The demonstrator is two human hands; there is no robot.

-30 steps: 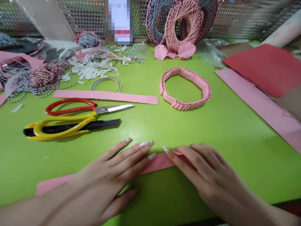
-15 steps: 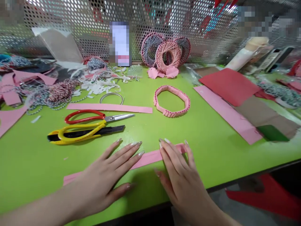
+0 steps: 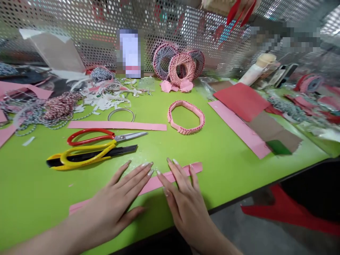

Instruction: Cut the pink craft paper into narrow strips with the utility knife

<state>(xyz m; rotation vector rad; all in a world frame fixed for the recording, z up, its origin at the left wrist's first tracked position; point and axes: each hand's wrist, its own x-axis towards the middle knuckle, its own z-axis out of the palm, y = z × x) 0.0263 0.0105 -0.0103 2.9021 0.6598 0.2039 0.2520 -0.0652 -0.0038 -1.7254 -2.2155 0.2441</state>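
Observation:
A long pink strip [image 3: 148, 185] lies slantwise on the green table, partly covered by both hands. My left hand [image 3: 119, 198] rests flat across its left half, fingers outstretched. Over the right part, my right hand [image 3: 183, 193] lies with its fingers spread and pressing down; the strip's right end shows past them. Beyond the hands lie red-and-yellow-handled scissors [image 3: 91, 136] on top of a yellow-and-black utility knife [image 3: 123, 150]. Another pink strip [image 3: 117, 125] is behind the scissors. A pink ring with pleated edges [image 3: 186, 117] stands to its right.
Strung pink and grey rings [image 3: 182, 69] lean on the perforated metal screen [image 3: 101, 46]. Twisted cords [image 3: 61, 106] and white scraps [image 3: 106, 101] crowd the left. Red sheet [image 3: 240, 101], pink sheet [image 3: 239, 129] and brown cardboard [image 3: 276, 132] lie right. A red stool [image 3: 287, 212] is below the table edge.
My right hand has slid left along the strip toward my left hand, uncovering the strip's right end. My left hand stays flat on the strip. The camera view has turned slightly right.

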